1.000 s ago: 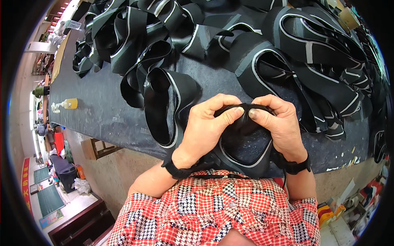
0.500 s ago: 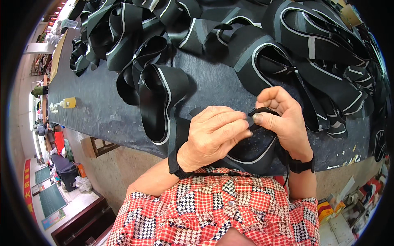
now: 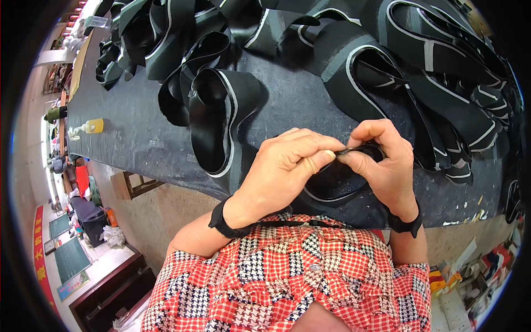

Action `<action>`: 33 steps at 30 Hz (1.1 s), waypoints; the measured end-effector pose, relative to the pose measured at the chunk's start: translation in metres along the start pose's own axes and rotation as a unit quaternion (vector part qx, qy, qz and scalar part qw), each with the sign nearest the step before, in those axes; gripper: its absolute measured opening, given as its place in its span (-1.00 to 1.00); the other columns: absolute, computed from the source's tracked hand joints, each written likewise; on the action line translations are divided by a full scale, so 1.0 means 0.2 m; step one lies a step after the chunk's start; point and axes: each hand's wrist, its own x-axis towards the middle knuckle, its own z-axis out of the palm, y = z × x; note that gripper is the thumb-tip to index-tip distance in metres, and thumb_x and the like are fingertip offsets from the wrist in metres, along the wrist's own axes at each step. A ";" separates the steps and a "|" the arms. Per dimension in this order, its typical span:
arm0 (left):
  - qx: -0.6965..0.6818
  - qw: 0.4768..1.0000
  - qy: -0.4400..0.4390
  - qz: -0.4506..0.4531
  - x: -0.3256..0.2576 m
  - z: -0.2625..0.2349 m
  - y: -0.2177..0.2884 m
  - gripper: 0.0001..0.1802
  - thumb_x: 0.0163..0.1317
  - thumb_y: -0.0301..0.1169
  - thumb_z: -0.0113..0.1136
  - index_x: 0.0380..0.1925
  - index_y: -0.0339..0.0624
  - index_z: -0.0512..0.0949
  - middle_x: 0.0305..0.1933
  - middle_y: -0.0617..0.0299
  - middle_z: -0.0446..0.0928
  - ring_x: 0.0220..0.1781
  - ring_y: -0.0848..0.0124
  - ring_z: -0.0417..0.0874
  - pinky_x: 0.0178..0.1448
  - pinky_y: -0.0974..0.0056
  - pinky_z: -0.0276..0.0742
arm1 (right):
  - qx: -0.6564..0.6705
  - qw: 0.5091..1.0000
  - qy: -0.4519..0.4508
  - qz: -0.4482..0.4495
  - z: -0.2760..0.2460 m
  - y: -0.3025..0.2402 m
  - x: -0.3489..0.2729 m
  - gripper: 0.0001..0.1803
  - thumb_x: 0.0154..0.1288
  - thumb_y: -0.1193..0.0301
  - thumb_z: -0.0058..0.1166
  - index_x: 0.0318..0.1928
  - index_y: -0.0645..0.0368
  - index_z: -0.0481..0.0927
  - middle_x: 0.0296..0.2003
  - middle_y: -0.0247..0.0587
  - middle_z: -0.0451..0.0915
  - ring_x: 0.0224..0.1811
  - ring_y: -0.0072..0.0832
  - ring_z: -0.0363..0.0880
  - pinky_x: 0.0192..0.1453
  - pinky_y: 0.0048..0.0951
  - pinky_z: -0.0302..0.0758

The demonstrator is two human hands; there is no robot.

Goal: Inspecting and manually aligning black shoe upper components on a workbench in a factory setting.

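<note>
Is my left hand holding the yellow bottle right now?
No, your left hand pinches a black band beside your right hand, and the yellow bottle is well apart from both.

A head-worn fisheye looks down over the table (image 3: 144, 122).

Two hands (image 3: 285, 172), two wristbands (image 3: 220, 222), one yellow bottle (image 3: 95, 126), black loops (image 3: 244, 88) beyond counting

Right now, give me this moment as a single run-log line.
left hand: pinching black band | right hand: pinching same band | table: other light-trimmed loops, yellow bottle near left edge
</note>
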 end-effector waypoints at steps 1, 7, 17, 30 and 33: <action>0.042 0.999 0.021 0.027 0.00 0.01 0.00 -0.83 0.18 -0.48 0.10 -0.25 -0.25 0.58 -0.36 0.24 0.55 -0.36 0.54 0.51 -0.29 0.47 0.39 | 0.005 1.000 -0.008 0.018 0.00 -0.01 0.00 -0.69 -0.13 0.59 0.28 -0.32 0.23 0.46 -0.49 -0.27 0.55 -0.43 -0.53 0.56 -0.32 -0.58 0.47; 0.165 0.973 0.093 0.131 0.01 0.02 0.00 -0.91 0.02 -0.58 0.19 -0.41 -0.26 0.56 -0.46 0.18 0.54 -0.45 0.38 0.55 -0.36 0.39 0.43 | 0.033 0.997 -0.032 0.059 0.00 0.00 0.02 -0.71 -0.12 0.61 0.25 -0.31 0.26 0.48 -0.48 -0.28 0.56 -0.41 -0.60 0.55 -0.29 -0.60 0.47; 0.310 0.892 0.209 0.255 0.07 0.07 -0.08 -0.84 -0.05 -0.62 0.23 -0.47 -0.24 0.45 -0.57 0.20 0.49 -0.60 0.35 0.52 -0.52 0.36 0.41 | 0.045 0.993 -0.084 0.066 0.02 0.03 0.07 -0.81 -0.03 0.59 0.15 -0.32 0.30 0.56 -0.49 -0.24 0.52 -0.48 -0.59 0.48 -0.41 -0.58 0.39; -0.026 0.994 0.073 -0.084 0.16 -0.04 -0.14 -0.77 0.11 -0.42 0.18 -0.31 -0.31 0.41 -0.52 0.12 0.56 -0.48 0.36 0.61 -0.41 0.37 0.46 | 0.140 0.975 -0.086 0.149 0.04 0.12 0.15 -0.84 0.06 0.60 0.12 -0.28 0.33 0.58 -0.48 -0.38 0.50 -0.46 -0.72 0.42 -0.37 -0.68 0.35; -0.041 0.993 0.060 -0.098 0.13 -0.06 -0.09 -0.82 0.16 -0.49 0.13 -0.24 -0.32 0.47 -0.24 0.24 0.56 -0.24 0.61 0.51 -0.16 0.51 0.41 | 0.203 0.956 -0.036 0.208 0.02 0.12 0.15 -0.84 0.09 0.59 0.12 -0.27 0.36 0.59 -0.44 -0.38 0.54 -0.39 -0.73 0.45 -0.30 -0.72 0.36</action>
